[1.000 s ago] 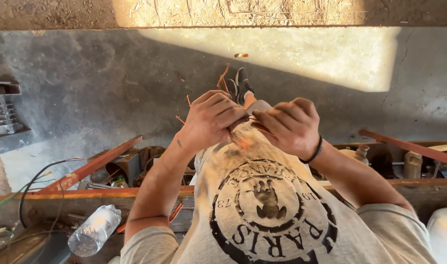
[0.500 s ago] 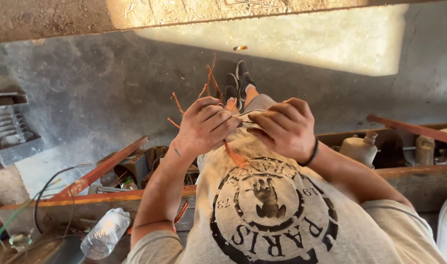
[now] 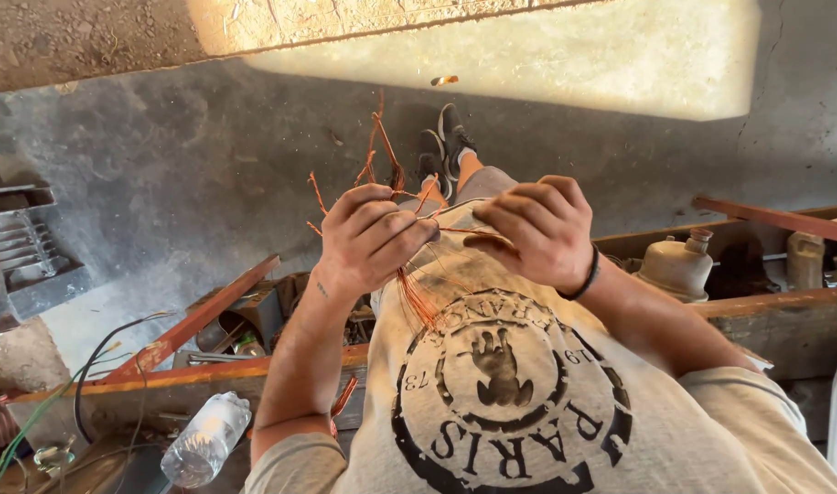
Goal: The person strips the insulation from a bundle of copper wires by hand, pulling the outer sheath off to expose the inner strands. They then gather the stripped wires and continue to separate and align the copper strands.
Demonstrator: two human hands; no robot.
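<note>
My left hand (image 3: 371, 240) is closed around a bundle of thin copper wires (image 3: 389, 174); loose ends fan upward above the fist and more strands hang below it against my grey printed shirt (image 3: 501, 384). My right hand (image 3: 539, 229), with a dark band at the wrist, pinches one fine strand stretched from the bundle between its fingertips. Both hands are held close together in front of my chest. My dark shoes (image 3: 444, 144) show on the concrete floor beyond the hands.
A clear plastic bottle (image 3: 204, 439) lies at lower left near rusty orange metal bars (image 3: 192, 322) and cables (image 3: 98, 357). A pale metal canister (image 3: 680, 265) sits at right in a wooden crate. A finned metal part (image 3: 21, 247) stands at the left edge.
The view has tilted down, showing my shoes. My hands have shifted slightly apart, and the wire ends above my left fist fan out higher.
</note>
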